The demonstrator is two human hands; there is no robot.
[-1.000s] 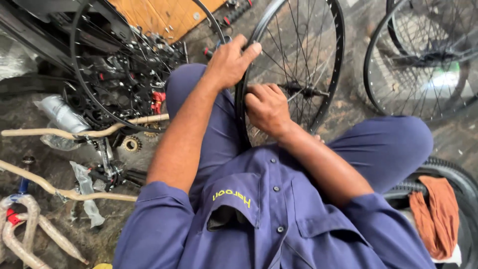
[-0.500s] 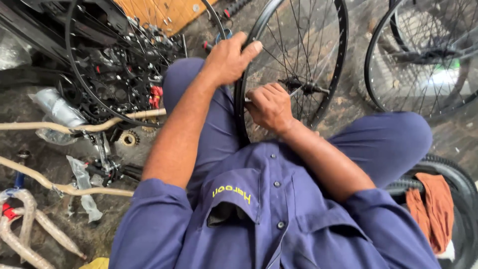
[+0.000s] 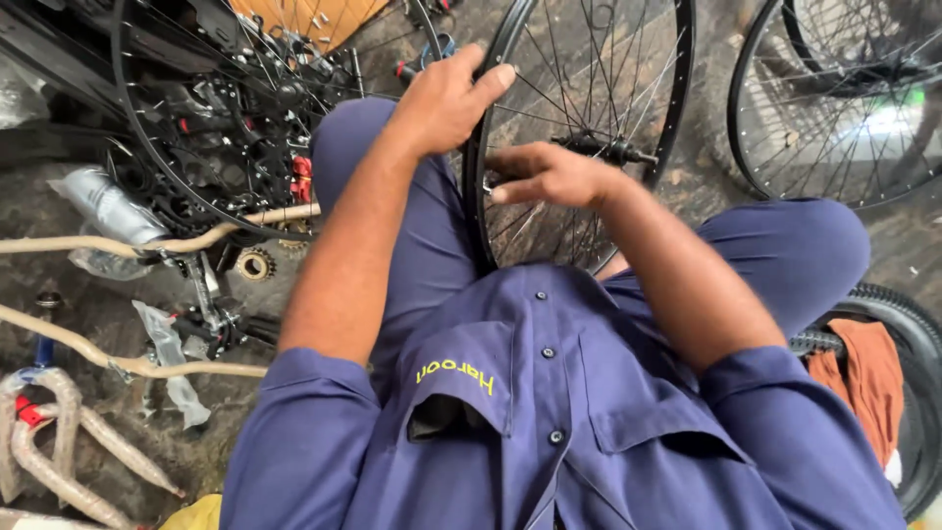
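Observation:
A black spoked bicycle wheel (image 3: 677,88) stands upright between my knees, its hub and axle (image 3: 603,149) near the middle. My left hand (image 3: 444,98) grips the rim at its near left side. My right hand (image 3: 549,175) is inside the spokes close to the rim, fingers pinched together; whether a small tool is between them I cannot tell. I wear a blue work shirt (image 3: 549,412) and blue trousers.
A second black wheel (image 3: 196,108) lies at the left over dark bike parts. Another wheel (image 3: 834,108) leans at the right. Beige frame tubes (image 3: 118,240) and wrapped parts lie at the left. An orange rag (image 3: 863,378) rests on a tyre (image 3: 917,324).
My right hand has shifted from near the hub side toward the rim, fingers now extended left. My left hand keeps its hold on the rim. The view has tilted slightly.

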